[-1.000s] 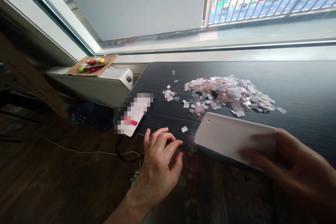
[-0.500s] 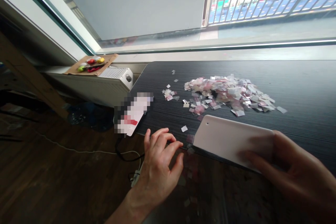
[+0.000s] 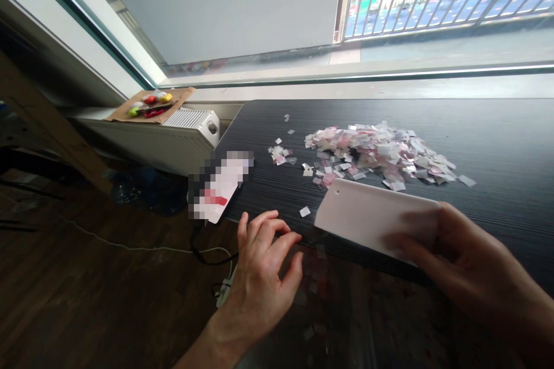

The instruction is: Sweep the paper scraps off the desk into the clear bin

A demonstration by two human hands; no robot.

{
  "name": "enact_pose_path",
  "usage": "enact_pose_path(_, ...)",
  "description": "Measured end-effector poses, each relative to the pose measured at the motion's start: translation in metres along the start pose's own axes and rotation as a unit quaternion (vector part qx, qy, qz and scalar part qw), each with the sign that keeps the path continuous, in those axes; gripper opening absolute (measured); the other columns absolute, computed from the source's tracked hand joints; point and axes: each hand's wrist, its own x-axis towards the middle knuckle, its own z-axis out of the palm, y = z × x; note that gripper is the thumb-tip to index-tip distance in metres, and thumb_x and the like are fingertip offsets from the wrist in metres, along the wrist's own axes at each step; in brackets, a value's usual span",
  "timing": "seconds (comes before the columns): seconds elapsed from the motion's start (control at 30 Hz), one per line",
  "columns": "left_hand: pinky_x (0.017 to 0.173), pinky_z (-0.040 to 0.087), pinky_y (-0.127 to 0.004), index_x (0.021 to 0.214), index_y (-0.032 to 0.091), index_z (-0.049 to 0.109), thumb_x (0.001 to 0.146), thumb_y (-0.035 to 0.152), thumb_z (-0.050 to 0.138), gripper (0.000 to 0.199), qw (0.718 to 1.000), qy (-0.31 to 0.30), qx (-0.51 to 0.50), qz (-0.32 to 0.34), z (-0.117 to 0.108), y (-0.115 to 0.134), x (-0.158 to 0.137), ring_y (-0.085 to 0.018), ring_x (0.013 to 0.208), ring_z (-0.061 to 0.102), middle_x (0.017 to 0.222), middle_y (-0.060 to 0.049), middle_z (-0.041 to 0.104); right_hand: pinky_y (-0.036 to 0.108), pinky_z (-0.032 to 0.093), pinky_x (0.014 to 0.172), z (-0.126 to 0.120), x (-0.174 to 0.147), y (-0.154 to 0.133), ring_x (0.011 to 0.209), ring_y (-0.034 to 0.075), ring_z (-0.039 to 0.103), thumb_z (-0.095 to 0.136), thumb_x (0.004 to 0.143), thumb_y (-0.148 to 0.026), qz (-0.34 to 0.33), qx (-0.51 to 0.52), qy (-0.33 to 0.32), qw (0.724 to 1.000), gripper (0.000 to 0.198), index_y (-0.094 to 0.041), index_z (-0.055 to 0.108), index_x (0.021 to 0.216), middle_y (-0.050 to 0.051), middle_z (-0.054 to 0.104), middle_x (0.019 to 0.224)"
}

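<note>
My right hand (image 3: 467, 265) grips the right end of a white plastic scraper (image 3: 372, 213), a flat plate with rounded corners and a small hole in one corner. The scraper is tilted over the front edge of the dark table (image 3: 268, 184). Just behind it lies a heap of small square film pieces (image 3: 376, 150), whitish, pink and clear. A smaller cluster of pieces (image 3: 280, 154) and one lone piece (image 3: 305, 211) lie to the left. My left hand (image 3: 268, 265) hovers at the table's front edge, fingers apart and slightly curled, holding nothing.
A blurred white-and-red flat item (image 3: 220, 187) lies on the table's left edge. Left of the table stand a radiator (image 3: 190, 127) and cardboard (image 3: 125, 109) with colourful items on it. Below run cables (image 3: 173, 250). More pieces show dimly below the front edge. A window is behind.
My right hand and the scraper have shifted slightly left and up, toward the heap. My left hand has stayed in place.
</note>
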Motion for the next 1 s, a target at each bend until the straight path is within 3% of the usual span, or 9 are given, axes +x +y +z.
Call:
enact_pose_path(0.3, 0.115, 0.022, -0.063, 0.1, 0.022, 0.065, 0.087, 0.012, 0.053, 0.02, 1.0, -0.006, -0.003, -0.005, 0.001, -0.002, 0.0, -0.026, 0.12, 0.051, 0.099, -0.005, 0.062, 0.031, 0.056, 0.054, 0.005, -0.002, 0.0, 0.064, 0.021, 0.067, 0.063, 0.074, -0.054, 0.001, 0.001, 0.005, 1.0, 0.03, -0.025, 0.06, 0.082, 0.001, 0.072, 0.074)
enact_pose_path(0.47, 0.115, 0.022, -0.063, 0.1, 0.022, 0.065, 0.088, 0.012, 0.053, 0.02, 1.0, -0.003, 0.003, -0.003, -0.001, -0.002, -0.002, -0.027, 0.121, 0.051, 0.099, -0.005, 0.062, 0.029, 0.056, 0.059, 0.005, -0.007, 0.001, 0.069, 0.02, 0.068, 0.06, 0.082, -0.049, -0.027, -0.024, -0.038, 0.999, 0.024, -0.026, 0.06, 0.086, 0.0, 0.072, 0.078)
enact_pose_path(0.7, 0.115, 0.022, -0.063, 0.1, 0.021, 0.064, 0.087, 0.011, 0.053, 0.02, 1.0, -0.001, -0.003, -0.006, -0.001, -0.003, -0.003, -0.027, 0.12, 0.051, 0.099, -0.004, 0.062, 0.022, 0.055, 0.056, -0.004, -0.02, 0.013, 0.069, 0.018, 0.069, 0.066, 0.081, -0.048, -0.049, -0.032, 0.042, 0.997, 0.02, -0.03, 0.064, 0.091, -0.002, 0.074, 0.081)
enact_pose_path(0.87, 0.115, 0.021, -0.063, 0.1, 0.022, 0.063, 0.087, 0.01, 0.053, 0.02, 1.0, -0.001, -0.009, 0.001, -0.002, -0.002, -0.002, -0.026, 0.12, 0.05, 0.099, -0.005, 0.062, 0.023, 0.058, 0.061, -0.006, -0.026, 0.013, 0.071, 0.019, 0.072, 0.067, 0.08, -0.049, -0.02, -0.006, 0.009, 1.0, 0.022, -0.03, 0.066, 0.09, 0.0, 0.075, 0.082)
enact_pose_path(1.0, 0.115, 0.021, -0.063, 0.1, 0.022, 0.064, 0.087, 0.011, 0.053, 0.02, 1.0, 0.0, -0.005, -0.003, -0.001, -0.002, -0.002, -0.026, 0.121, 0.051, 0.099, -0.004, 0.062, 0.026, 0.057, 0.056, -0.006, -0.023, 0.012, 0.067, 0.021, 0.071, 0.067, 0.077, -0.051, -0.013, 0.002, 0.027, 1.0, 0.026, -0.029, 0.067, 0.088, 0.002, 0.075, 0.08)
